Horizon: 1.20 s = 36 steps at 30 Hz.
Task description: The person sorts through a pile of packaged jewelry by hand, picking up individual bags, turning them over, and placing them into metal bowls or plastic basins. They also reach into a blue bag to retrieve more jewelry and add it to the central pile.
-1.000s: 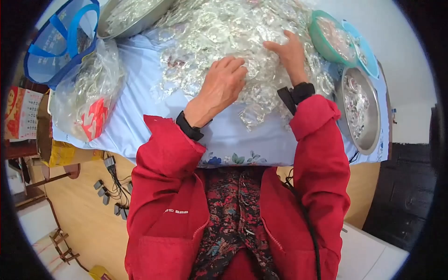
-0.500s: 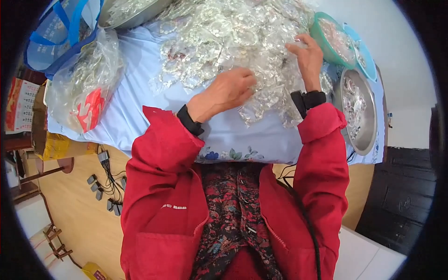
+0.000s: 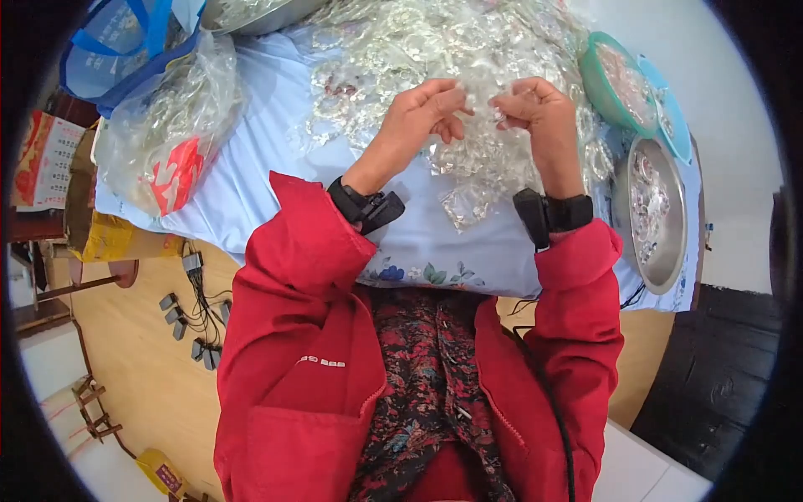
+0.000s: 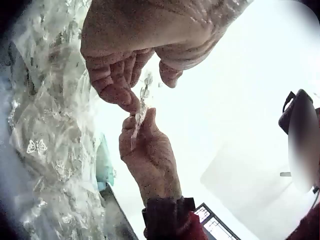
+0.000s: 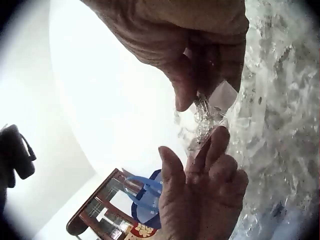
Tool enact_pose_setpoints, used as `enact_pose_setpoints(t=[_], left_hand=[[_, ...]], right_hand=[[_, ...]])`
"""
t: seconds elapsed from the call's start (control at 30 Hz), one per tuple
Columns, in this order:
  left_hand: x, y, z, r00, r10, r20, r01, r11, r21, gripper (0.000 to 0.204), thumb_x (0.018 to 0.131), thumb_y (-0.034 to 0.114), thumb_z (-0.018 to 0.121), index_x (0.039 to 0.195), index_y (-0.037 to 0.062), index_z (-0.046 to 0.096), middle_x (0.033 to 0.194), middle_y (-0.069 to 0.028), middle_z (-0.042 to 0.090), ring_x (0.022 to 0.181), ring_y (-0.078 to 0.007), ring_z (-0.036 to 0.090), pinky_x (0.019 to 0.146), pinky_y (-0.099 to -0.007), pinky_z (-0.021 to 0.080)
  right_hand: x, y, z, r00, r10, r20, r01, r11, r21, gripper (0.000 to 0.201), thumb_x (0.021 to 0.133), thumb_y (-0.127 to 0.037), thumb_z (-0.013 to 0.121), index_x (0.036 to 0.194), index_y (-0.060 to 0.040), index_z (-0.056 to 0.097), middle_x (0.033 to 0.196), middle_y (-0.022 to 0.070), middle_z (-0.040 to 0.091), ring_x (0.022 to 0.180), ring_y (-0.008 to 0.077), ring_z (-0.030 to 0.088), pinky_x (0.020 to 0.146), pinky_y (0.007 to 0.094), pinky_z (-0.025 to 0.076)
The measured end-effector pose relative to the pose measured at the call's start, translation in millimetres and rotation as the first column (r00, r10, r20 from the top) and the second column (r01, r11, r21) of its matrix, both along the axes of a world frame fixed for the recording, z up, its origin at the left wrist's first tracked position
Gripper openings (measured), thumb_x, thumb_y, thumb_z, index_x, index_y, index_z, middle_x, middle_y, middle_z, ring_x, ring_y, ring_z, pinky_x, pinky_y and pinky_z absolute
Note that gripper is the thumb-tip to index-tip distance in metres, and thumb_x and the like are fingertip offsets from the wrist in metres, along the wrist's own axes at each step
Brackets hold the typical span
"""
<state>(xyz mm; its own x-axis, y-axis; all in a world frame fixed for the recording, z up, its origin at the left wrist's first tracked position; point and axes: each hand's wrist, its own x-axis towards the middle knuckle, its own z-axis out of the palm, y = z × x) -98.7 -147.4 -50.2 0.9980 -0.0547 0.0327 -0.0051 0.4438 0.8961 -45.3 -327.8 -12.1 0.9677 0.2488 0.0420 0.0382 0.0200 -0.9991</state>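
Note:
Between the two hands, raised over the heap, is a small clear plastic packet (image 5: 204, 120) with silvery, beaded-looking jewellery inside. My right hand (image 3: 548, 117) pinches one end of it between thumb and fingers. At the other end, fingertips of my left hand (image 3: 418, 121) touch the packet, while the left thumb (image 5: 171, 162) stands apart from it. In the left wrist view the packet appears edge-on, close to both sets of fingertips. Below lies a large heap of similar clear packets (image 3: 393, 50) with silvery pieces.
A green basin (image 3: 598, 71), a blue basin (image 3: 682, 138) and an oval metal bowl (image 3: 676, 243) stand at the right. On the left are a stuffed plastic bag (image 3: 138, 151) and a blue tote bag (image 3: 79, 71). A pale blue floral cloth (image 3: 276, 125) covers the table.
Both hands have come together, the left moving forward and the right turning inward. A packet has been raised between them. The view has shifted slightly.

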Motion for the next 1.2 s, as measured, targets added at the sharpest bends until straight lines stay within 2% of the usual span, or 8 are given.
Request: enact_pose_setpoints(t=[0.27, 0.37, 0.5, 0.6, 0.8, 0.9, 1.03, 1.2], left_hand=[[3.5, 7.4, -5.3, 0.997, -0.081, -0.001, 0.080, 0.993, -0.090, 0.016, 0.087, 0.017, 0.056, 0.084, 0.0019, 0.059, 0.067, -0.0040, 0.058, 0.067, -0.0117, 0.059, 0.060, -0.0213, 0.044], [3.9, 9.3, -8.6, 0.988, -0.156, -0.021, 0.156, 0.988, 0.011, 0.016, 0.086, 0.015, 0.056, 0.085, -0.0006, 0.059, 0.083, -0.0119, 0.065, 0.061, -0.0099, 0.056, 0.058, -0.0233, 0.046], [3.8, 5.6, -10.7, 0.995, -0.094, -0.017, 0.091, 0.989, -0.113, 0.016, 0.085, 0.015, 0.057, 0.083, -0.0003, 0.059, 0.083, -0.0129, 0.065, 0.061, -0.0103, 0.057, 0.059, -0.0234, 0.047], [3.3, 7.9, -9.0, 0.994, -0.105, -0.025, 0.101, 0.987, -0.124, 0.016, 0.085, 0.016, 0.057, 0.084, -0.0003, 0.059, 0.082, -0.0124, 0.065, 0.062, -0.0107, 0.057, 0.059, -0.0235, 0.047], [4.7, 7.3, -10.3, 0.997, -0.057, -0.048, 0.047, 0.981, -0.190, 0.018, 0.086, 0.016, 0.057, 0.089, -0.0009, 0.060, 0.076, -0.0100, 0.063, 0.061, -0.0117, 0.058, 0.059, -0.0237, 0.048], [7.0, 10.2, -15.1, 1.000, 0.004, 0.005, -0.004, 0.999, -0.043, 0.019, 0.089, 0.020, 0.053, 0.081, 0.0033, 0.057, 0.067, -0.0075, 0.061, 0.057, -0.0113, 0.057, 0.054, -0.0230, 0.044], [5.6, 9.3, -14.1, 0.998, -0.031, -0.048, 0.029, 0.998, -0.054, 0.020, 0.086, 0.018, 0.057, 0.091, -0.0018, 0.060, 0.066, -0.0083, 0.061, 0.057, -0.0138, 0.059, 0.055, -0.0238, 0.048], [4.4, 5.9, -9.0, 0.998, -0.047, -0.037, 0.045, 0.997, -0.060, 0.020, 0.086, 0.018, 0.057, 0.089, -0.0013, 0.059, 0.067, -0.0097, 0.061, 0.058, -0.0147, 0.061, 0.054, -0.0234, 0.047]], right_hand=[[-7.2, 9.5, -4.7, 0.998, 0.013, -0.054, -0.012, 1.000, 0.023, 0.015, 0.078, -0.003, 0.064, 0.091, 0.0004, 0.058, 0.079, 0.0089, 0.064, 0.064, 0.0135, 0.061, 0.058, 0.0260, 0.051], [-5.7, 8.9, -7.0, 0.997, -0.033, -0.074, 0.038, 0.997, 0.074, 0.016, 0.080, -0.006, 0.063, 0.094, 0.0009, 0.059, 0.080, 0.0098, 0.064, 0.064, 0.0142, 0.061, 0.058, 0.0255, 0.051], [-3.2, 4.4, -8.4, 0.985, 0.027, -0.169, 0.023, 0.958, 0.286, 0.017, 0.083, -0.010, 0.061, 0.096, 0.0018, 0.060, 0.081, 0.0106, 0.065, 0.066, 0.0150, 0.062, 0.060, 0.0252, 0.051], [-13.0, 4.1, -8.8, 0.972, 0.122, -0.199, -0.098, 0.987, 0.124, 0.018, 0.086, -0.013, 0.059, 0.094, 0.0022, 0.060, 0.079, 0.0101, 0.065, 0.066, 0.0153, 0.062, 0.061, 0.0257, 0.051], [-14.3, 4.3, -13.1, 0.986, 0.079, -0.144, -0.069, 0.995, 0.074, 0.016, 0.085, -0.014, 0.059, 0.087, 0.0017, 0.062, 0.076, 0.0100, 0.065, 0.063, 0.0139, 0.061, 0.058, 0.0246, 0.049], [-15.2, 1.5, -11.6, 0.989, 0.078, -0.122, -0.076, 0.997, 0.026, 0.015, 0.085, -0.013, 0.060, 0.084, 0.0014, 0.063, 0.074, 0.0104, 0.065, 0.059, 0.0130, 0.059, 0.054, 0.0236, 0.047], [-17.4, 1.5, -9.1, 0.992, 0.041, -0.116, -0.045, 0.998, -0.035, 0.014, 0.083, -0.012, 0.061, 0.081, 0.0013, 0.063, 0.073, 0.0099, 0.065, 0.056, 0.0113, 0.057, 0.052, 0.0222, 0.044], [-18.4, 3.1, -10.2, 0.993, -0.029, -0.117, 0.023, 0.998, -0.053, 0.014, 0.083, -0.013, 0.061, 0.082, 0.0014, 0.063, 0.072, 0.0091, 0.065, 0.055, 0.0102, 0.055, 0.053, 0.0214, 0.044]])
